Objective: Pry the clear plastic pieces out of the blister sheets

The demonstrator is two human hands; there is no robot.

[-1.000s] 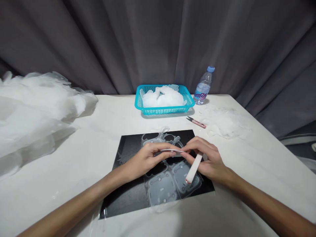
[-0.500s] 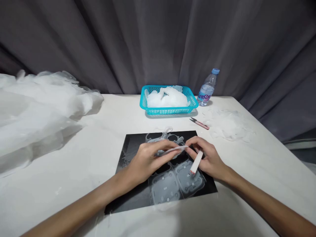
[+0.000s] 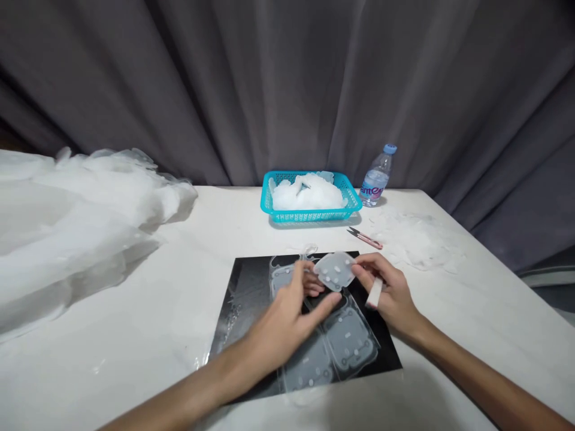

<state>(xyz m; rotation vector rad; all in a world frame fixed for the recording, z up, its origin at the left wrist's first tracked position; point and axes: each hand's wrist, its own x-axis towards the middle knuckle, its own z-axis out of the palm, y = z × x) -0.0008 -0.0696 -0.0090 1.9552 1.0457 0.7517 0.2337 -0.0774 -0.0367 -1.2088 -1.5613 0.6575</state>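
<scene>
My right hand point(image 3: 390, 286) pinches the edge of a translucent, rounded flat piece point(image 3: 336, 269) with small whitish spots, held up above a black mat point(image 3: 251, 311). A short white strip-like object point(image 3: 374, 293) is tucked in the same hand's fingers; its kind is unclear. My left hand point(image 3: 294, 302) is spread, thumb apart from the fingers, at the piece's left side; whether a fingertip touches it, I cannot tell. Under both hands, a clear moulded sheet point(image 3: 350, 338) with similar rounded shapes lies on the mat, partly hidden by my left hand and arm.
A turquoise basket point(image 3: 309, 216) holding white translucent pieces stands at the back, beside a water bottle point(image 3: 376, 176). Pink thread snips point(image 3: 366, 238) lie near a heap of clear scraps point(image 3: 417, 239). A large white translucent pile point(image 3: 90, 221) covers the left side.
My left hand has let go of the piece and opened. The piece has turned from edge-on to face-on in my right hand. The view has tilted up slightly.
</scene>
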